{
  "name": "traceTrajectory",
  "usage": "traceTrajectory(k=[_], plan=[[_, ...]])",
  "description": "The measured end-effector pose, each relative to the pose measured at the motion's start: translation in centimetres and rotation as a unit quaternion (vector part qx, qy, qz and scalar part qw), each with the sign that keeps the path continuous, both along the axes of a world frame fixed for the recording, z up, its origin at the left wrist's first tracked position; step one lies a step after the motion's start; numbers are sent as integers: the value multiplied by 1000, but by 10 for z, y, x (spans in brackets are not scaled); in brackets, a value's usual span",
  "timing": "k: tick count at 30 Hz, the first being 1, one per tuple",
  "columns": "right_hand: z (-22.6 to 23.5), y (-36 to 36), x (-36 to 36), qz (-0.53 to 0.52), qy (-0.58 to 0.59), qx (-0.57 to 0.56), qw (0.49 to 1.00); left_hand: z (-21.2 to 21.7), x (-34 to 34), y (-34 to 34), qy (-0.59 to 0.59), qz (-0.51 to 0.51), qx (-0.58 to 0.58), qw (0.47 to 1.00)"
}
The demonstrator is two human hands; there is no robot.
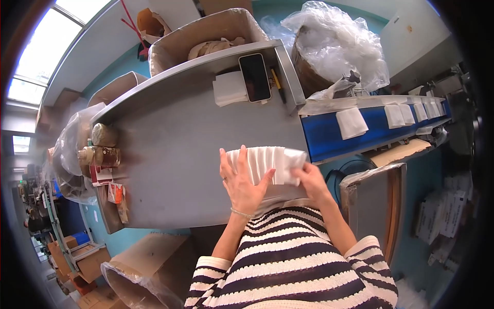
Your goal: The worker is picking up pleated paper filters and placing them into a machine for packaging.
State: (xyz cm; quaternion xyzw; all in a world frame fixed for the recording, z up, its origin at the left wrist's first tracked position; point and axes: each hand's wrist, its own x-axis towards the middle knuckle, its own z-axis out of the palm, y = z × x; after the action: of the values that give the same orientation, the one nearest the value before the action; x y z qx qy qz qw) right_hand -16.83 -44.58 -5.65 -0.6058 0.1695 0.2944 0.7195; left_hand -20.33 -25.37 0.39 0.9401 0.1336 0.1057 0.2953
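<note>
A row of folded white cloths (pixel 261 160), overlapping and standing on edge like a fan, lies at the near edge of the grey metal table (pixel 175 154). Across its left part rests my left hand (pixel 242 180), fingers spread and thumb stretched towards the middle of the row. At the right end my right hand (pixel 310 180) has its fingers closed on the last folded white cloth (pixel 293 158). That hand is slightly blurred, and the cloth hides some of its fingertips.
A blue conveyor belt (pixel 329 141) carrying spaced folded white pieces (pixel 352 122) runs off rightward. At the table's back lie a phone (pixel 254 77), a white folded stack (pixel 230 88) and a yellow pen (pixel 278 85). Jars (pixel 104 135) stand left. A cardboard box (pixel 170 49) sits behind.
</note>
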Motion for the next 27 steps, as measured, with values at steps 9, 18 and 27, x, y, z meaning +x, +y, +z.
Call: traceTrajectory(k=[9,18,27], plan=[[25,32,7,43,-152,-97,983,0,-4,-21,-8,-35,-17,999],[5,-8,13,-205,38,75,975,-6,0,-8,-20,-34,-50,998],[13,8,2,66,-17,52,996,3,-1,-22,10,-34,-29,999]])
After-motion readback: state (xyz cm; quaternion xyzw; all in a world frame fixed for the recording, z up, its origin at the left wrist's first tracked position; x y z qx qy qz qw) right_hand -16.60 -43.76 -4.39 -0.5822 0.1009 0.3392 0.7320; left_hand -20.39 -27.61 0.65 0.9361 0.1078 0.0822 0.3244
